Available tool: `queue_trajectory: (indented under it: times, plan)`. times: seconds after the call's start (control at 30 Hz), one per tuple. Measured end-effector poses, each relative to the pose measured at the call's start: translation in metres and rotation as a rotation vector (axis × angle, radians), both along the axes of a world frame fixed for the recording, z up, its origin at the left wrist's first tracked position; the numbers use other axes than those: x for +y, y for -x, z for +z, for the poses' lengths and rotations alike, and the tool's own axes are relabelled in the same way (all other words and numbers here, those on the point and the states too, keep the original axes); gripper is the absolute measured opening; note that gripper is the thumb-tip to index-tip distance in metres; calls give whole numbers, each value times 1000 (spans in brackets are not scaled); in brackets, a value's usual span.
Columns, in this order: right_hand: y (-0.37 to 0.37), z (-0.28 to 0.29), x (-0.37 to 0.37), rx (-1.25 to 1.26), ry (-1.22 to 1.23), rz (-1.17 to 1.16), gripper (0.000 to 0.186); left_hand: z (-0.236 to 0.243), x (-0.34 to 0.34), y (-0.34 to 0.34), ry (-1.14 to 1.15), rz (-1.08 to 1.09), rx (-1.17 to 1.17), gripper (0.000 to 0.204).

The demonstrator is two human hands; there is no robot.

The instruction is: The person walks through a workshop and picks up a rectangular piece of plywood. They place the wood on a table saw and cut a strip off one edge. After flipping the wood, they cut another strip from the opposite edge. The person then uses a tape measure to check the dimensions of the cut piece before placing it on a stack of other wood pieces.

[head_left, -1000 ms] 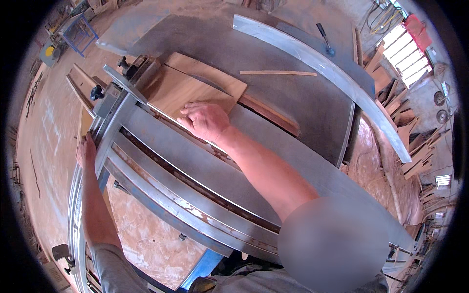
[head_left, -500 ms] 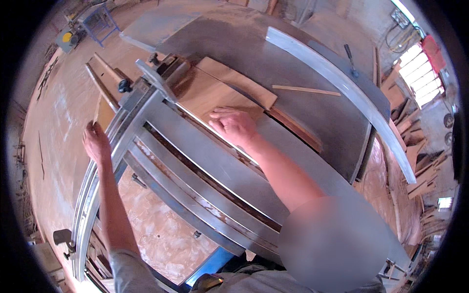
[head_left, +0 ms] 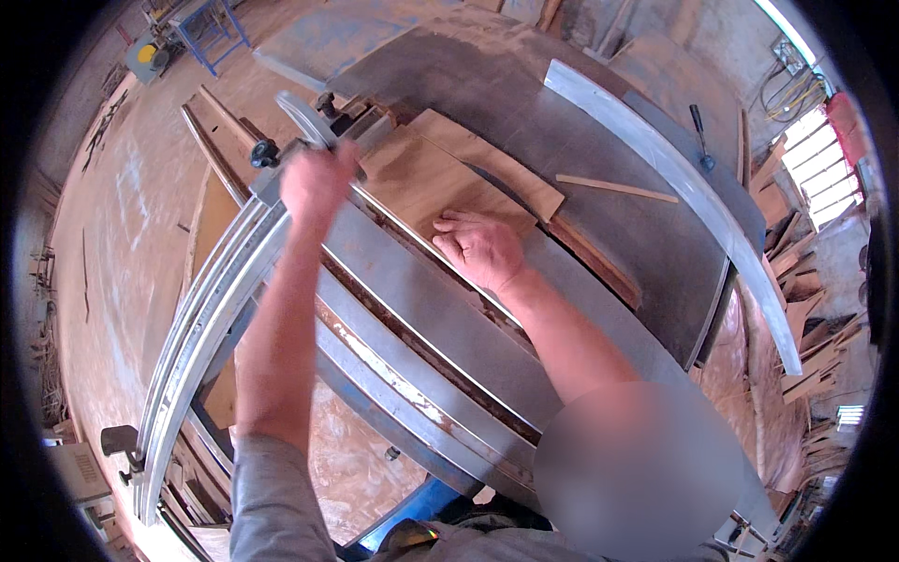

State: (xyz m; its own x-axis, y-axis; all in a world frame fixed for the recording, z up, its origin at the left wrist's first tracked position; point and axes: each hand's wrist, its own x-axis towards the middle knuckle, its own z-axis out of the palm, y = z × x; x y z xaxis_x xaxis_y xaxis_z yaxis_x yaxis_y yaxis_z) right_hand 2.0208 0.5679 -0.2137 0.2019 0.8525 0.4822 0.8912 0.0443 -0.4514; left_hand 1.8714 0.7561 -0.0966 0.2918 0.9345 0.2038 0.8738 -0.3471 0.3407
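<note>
My right hand point(head_left: 479, 251) lies on the near right part of a light brown wooden board point(head_left: 421, 178), fingers stretched over its surface and pointing left. A narrower wooden strip point(head_left: 496, 164) lies along the board's far side, with a dark gap widening between them towards the right. My left hand point(head_left: 316, 183) is smeared by motion at the far end of a metal fence point(head_left: 215, 281), close to the board's left end; its fingers cannot be made out. Both wood pieces rest on a grey metal saw table point(head_left: 412, 272) with long slots.
A long curved-looking metal rail point(head_left: 655, 159) crosses the table's far right. Near it lie a thin wood stick point(head_left: 618, 187) and a dark-handled tool point(head_left: 700, 139). A black knob point(head_left: 264, 153) sits beside the fence. Wood offcuts point(head_left: 810, 318) are heaped at the right.
My left hand has moved right and away from me, from the fence's outer side to its far end. My right hand stays on the board. The whole view has shifted slightly.
</note>
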Motion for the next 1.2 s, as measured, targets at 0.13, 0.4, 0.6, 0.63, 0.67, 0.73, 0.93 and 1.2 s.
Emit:
queue_trajectory:
  times: [0.13,0.4,0.6,0.63,0.67,0.73,0.93,1.2]
  plan:
    - [12,8,11,-20,-35,53,27,70,130,41,364,180,-1183,45]
    - [6,6,7,-58,-63,7,27,-84,-18,34,-150,-586,-200,31]
    - [6,-4,9,-54,-77,45,30,-109,-14,30,-285,-720,3,39]
    - [6,-6,6,-38,-70,34,30,-109,-18,25,-261,-704,13,39]
    - [10,-2,5,-41,-60,19,29,-107,-17,24,-239,-685,20,39]
    - [25,4,-6,-51,-39,-15,28,-110,-15,18,-195,-650,31,39]
    - [97,13,-66,512,-65,-440,42,-118,-10,26,-307,-658,31,38]
    - [68,16,-59,1779,-230,-488,27,-114,-15,28,-262,-677,14,37]
